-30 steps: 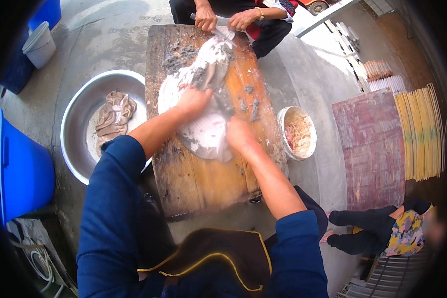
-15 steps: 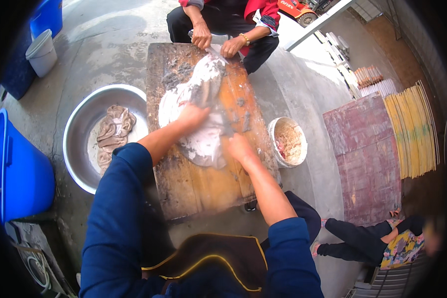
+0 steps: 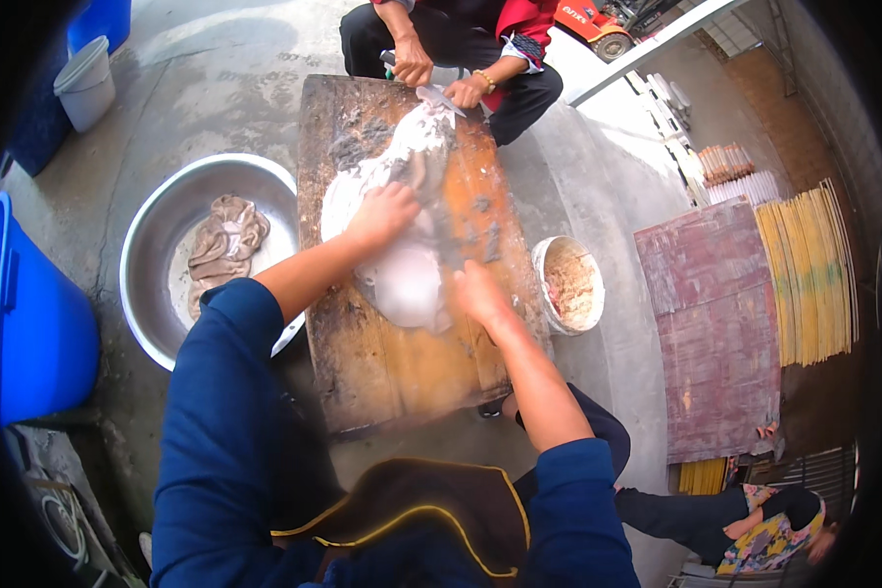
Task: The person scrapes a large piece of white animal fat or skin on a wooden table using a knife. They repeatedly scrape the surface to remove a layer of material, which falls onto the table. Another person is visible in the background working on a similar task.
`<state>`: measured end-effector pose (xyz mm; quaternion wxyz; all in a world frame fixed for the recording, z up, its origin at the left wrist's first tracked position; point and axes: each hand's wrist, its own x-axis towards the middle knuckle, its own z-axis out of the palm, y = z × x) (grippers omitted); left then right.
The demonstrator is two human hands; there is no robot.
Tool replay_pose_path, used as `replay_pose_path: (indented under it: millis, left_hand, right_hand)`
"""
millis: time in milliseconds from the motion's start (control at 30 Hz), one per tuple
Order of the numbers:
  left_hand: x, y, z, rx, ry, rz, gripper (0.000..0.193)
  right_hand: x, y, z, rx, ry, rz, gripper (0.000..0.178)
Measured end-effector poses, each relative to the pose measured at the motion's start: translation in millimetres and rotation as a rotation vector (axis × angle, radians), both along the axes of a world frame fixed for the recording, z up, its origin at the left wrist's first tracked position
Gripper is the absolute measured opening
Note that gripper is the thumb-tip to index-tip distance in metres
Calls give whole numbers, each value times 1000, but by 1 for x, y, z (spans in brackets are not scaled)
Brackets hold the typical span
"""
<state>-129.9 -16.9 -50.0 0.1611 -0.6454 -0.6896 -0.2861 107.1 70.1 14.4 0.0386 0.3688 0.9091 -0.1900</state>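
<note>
- A large pale hide (image 3: 407, 265), whitish and wet-looking, lies stretched lengthways along the middle of a worn wooden board (image 3: 392, 363), its far end reaching the board's top edge.
- The left hand (image 3: 384, 214) presses down on the upper middle of the hide, fingers curled and gripping its surface.
- The right hand (image 3: 477, 294) rests on the hide's lower right edge, fingers bent against it; whether they pinch it I cannot tell.
- Across the board, another person's hands (image 3: 441, 78) hold a knife (image 3: 439, 98) at the hide's far end.
- A wide metal basin (image 3: 157, 245) with a crumpled brownish piece (image 3: 223, 240) in it stands just left of the board.
- A small white bucket (image 3: 568, 284) of pinkish scraps sits just right of the board.
- A blue barrel (image 3: 29, 314) stands at far left; stacked reddish boards (image 3: 715, 333) lie well apart on the right.
</note>
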Motion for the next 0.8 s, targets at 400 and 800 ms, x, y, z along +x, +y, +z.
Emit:
replay_pose_path:
  millis: [400,800]
  left_hand:
    - [-10,-4,-13,-105,0,-184,9]
    - [-18,16,-2,-397,-292,-208,20]
  right_hand:
    - [-26,6,-4,105,-262,105,26]
    - [12,22,8,3,-185,49,30]
